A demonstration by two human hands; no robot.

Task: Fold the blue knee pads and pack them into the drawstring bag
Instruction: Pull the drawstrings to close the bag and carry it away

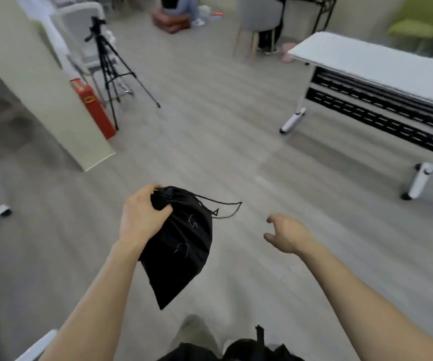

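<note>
at the far left a tall pale panel [41,100] stands on the grey floor [236,142], with a red box [94,110] leaning against its right edge. just beside the box a black tripod [111,71] stands with its legs spread, in front of a white chair [85,24].

lower down, the left hand [141,217] has its fingers and thumb curled tight round the gathered neck of the black drawstring bag [181,251]. the bag hangs from that grip in the air above the floor, tilted, its body slanting down to a bottom corner near the person's legs. its thin black cord [226,207] loops out loose to the right of the neck, touching neither hand.

right of the bag, and apart from it, the right hand [287,234] hovers with loosely curled fingers pointing toward the cord; it holds nothing.

at the upper right a white folding table [379,66] on castor legs stands well apart from the hands, and a green chair [418,24] sits behind it. what lies inside the bag cannot be told.
</note>
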